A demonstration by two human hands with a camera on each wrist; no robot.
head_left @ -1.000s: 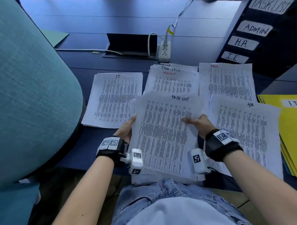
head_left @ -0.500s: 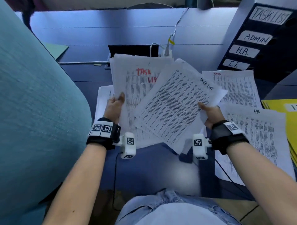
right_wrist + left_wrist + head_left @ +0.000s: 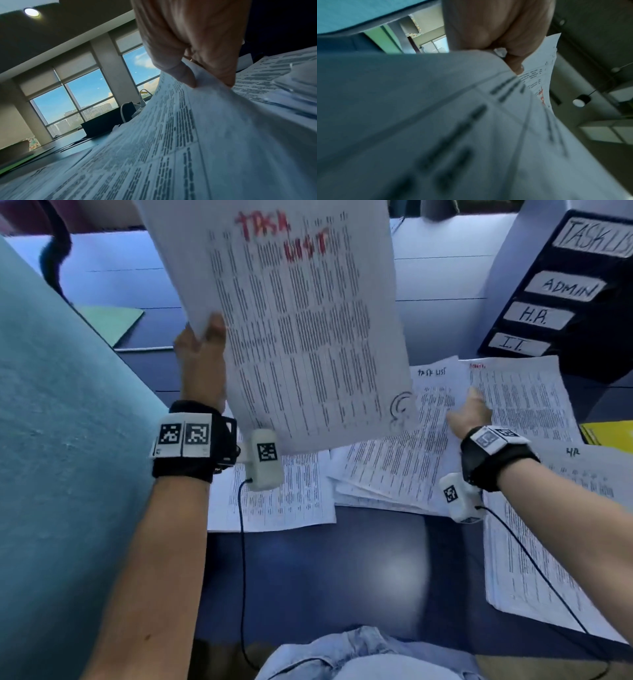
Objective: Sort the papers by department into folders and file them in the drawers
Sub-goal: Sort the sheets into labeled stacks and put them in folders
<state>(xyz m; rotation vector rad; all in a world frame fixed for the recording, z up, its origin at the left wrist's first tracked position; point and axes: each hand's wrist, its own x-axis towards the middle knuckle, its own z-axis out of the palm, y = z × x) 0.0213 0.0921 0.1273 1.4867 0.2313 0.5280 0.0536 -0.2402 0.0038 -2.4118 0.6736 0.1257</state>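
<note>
Laying this sheet square onto the task-list pile [image 3: 404, 450] is the job: my right hand [image 3: 471, 414] pinches its thin, limp edge between thumb and fingertips [image 3: 185, 75], so I should lower it flat before letting go. My left hand [image 3: 202, 350] grips the remaining stack [image 3: 294, 320], headed in red, raised well above the desk [image 3: 308, 570]. Those smooth sheets flex and could fan apart.
</note>
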